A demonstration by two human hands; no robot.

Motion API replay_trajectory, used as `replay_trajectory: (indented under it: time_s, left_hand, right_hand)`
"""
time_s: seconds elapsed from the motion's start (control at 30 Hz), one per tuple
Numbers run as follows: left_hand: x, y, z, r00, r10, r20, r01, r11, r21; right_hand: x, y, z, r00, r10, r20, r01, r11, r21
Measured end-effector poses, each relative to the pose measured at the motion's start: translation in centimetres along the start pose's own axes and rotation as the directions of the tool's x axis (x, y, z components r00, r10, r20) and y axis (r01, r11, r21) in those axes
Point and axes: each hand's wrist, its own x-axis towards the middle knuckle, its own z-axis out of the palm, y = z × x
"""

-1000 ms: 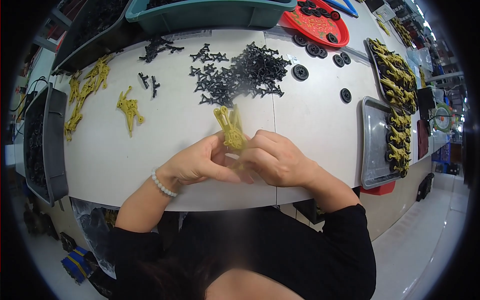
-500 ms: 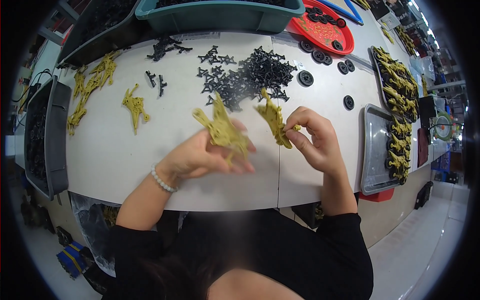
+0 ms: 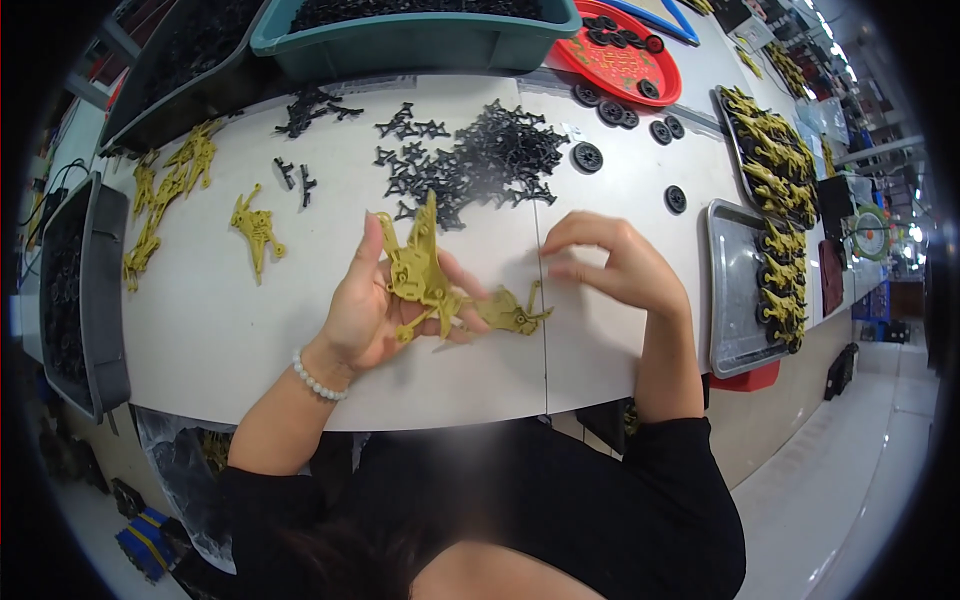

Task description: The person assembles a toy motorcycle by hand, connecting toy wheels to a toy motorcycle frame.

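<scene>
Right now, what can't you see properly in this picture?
In the head view:
Left hand: part of the palm hides behind the yellow part it holds.
Second yellow part to its right: the left end is unclear against blurred fingers.
Black pieces: heaped and hazy, too muddled to count.
Green bin: the top edge cuts off its far side.

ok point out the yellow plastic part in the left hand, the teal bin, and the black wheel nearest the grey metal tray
yellow plastic part (image 3: 415, 277): head view, middle of its body
teal bin (image 3: 430, 51): head view, front wall
black wheel (image 3: 676, 199): head view, hub
</scene>
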Motion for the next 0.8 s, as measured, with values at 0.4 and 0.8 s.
replay_trajectory:
  time_s: [0.4,0.8]
  left_hand:
    - [-0.3,-0.2,1.0,0.971,-0.239,-0.002,0.237,0.963,0.126]
    - [-0.2,0.9,0.3,0.981,-0.124,-0.15,0.141,0.983,0.115]
  right_hand:
    - [2.5,-2.3,2.3,0.986,0.163,0.02,-0.16,0.923,0.35]
    - [-0.1,-2.6,3.5,0.995,0.081,0.054,-0.07,0.981,-0.18]
